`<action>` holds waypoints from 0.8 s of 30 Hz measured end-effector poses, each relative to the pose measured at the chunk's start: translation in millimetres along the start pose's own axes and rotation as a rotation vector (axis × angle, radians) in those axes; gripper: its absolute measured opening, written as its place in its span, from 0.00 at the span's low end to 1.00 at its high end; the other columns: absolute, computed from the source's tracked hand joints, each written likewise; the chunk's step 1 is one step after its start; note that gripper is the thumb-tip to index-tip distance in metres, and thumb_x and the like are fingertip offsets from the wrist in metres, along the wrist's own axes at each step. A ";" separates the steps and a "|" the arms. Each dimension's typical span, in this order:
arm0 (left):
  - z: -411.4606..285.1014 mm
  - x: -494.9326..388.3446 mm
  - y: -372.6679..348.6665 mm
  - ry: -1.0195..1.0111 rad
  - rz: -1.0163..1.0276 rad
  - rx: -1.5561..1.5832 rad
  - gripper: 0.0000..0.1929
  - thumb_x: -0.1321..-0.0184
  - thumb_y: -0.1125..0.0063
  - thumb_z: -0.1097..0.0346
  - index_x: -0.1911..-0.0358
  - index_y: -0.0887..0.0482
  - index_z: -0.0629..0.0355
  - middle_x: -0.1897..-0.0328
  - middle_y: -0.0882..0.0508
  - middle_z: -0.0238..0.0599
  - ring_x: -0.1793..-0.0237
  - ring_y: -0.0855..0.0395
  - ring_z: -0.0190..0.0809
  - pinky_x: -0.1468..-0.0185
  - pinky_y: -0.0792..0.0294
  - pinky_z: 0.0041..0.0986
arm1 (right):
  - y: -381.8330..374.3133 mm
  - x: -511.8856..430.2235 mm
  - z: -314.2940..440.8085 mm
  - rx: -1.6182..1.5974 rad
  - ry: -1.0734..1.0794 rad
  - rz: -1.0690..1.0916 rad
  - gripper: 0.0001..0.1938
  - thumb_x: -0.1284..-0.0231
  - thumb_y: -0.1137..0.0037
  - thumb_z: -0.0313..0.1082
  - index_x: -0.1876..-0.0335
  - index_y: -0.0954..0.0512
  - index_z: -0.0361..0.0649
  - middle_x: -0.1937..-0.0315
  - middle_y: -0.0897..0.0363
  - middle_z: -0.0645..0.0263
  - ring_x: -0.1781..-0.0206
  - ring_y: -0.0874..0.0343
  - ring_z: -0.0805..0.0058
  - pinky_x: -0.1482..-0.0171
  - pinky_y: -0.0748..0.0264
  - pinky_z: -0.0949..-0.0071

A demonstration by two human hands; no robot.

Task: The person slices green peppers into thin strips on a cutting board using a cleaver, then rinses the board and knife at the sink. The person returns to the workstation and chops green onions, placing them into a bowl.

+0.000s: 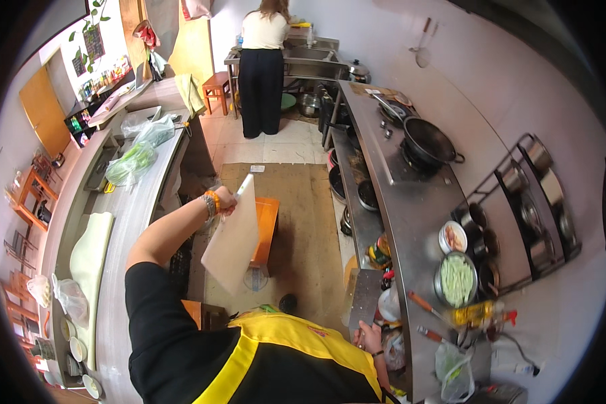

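Observation:
My left hand (224,202), with an orange beaded bracelet and a second band on its wrist, grips a pale cutting board (232,242) near its upper edge. The board hangs tilted in the air over the floor, in front of an orange wooden stool (266,222). Low at my right side, my right hand (368,337) is closed around a cleaver (366,298). Its broad grey blade points away from me, beside the steel counter's edge. My fingers hide the cleaver's handle.
On the right, a steel counter (399,227) bears a wok (429,141), a bowl of cut green vegetables (455,279) and an oil bottle (472,314). The left counter (126,242) holds bagged greens (134,164). Another person (262,70) stands at the far sink (310,54).

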State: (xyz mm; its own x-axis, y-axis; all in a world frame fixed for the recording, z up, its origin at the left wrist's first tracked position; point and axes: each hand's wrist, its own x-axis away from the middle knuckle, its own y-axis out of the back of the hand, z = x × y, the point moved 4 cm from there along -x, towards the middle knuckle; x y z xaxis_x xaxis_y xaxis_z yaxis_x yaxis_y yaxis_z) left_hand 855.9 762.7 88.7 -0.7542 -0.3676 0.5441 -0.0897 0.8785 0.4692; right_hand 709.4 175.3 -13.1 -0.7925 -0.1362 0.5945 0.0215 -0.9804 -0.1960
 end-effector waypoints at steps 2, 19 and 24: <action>-5.8 -23.2 11.6 0.033 0.038 0.037 0.04 0.45 0.44 0.76 0.75 0.21 0.69 0.83 0.22 0.37 0.86 0.23 0.37 0.84 0.28 0.28 | -26.7 -52.1 40.5 0.024 0.025 0.050 0.07 0.37 0.45 0.34 0.67 0.29 0.42 0.82 0.26 0.61 0.85 0.28 0.70 0.82 0.31 0.73; -92.7 -247.6 183.3 0.197 -0.044 0.706 0.03 0.39 0.52 0.80 0.67 0.25 0.66 0.77 0.22 0.39 0.77 0.19 0.37 0.71 0.23 0.28 | -215.4 -452.2 300.2 0.853 0.057 0.168 0.11 0.38 0.46 0.36 0.71 0.25 0.36 0.81 0.23 0.58 0.83 0.24 0.67 0.77 0.27 0.67; -104.3 -345.8 214.3 0.225 -0.273 1.191 0.02 0.38 0.55 0.80 0.64 0.32 0.68 0.71 0.25 0.43 0.73 0.21 0.39 0.68 0.23 0.29 | -291.6 -564.8 380.4 1.488 0.337 0.113 0.16 0.42 0.47 0.45 0.67 0.21 0.37 0.78 0.20 0.54 0.71 0.18 0.52 0.59 0.24 0.56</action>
State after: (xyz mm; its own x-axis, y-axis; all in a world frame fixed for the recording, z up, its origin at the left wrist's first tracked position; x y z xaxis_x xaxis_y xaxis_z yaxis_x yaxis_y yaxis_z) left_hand 1165.4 1046.4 73.6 -0.5003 -0.5226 0.6904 -0.8492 0.4516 -0.2736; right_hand 1382.5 483.9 4.9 -0.8377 -0.3813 0.3909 0.4993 -0.2449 0.8311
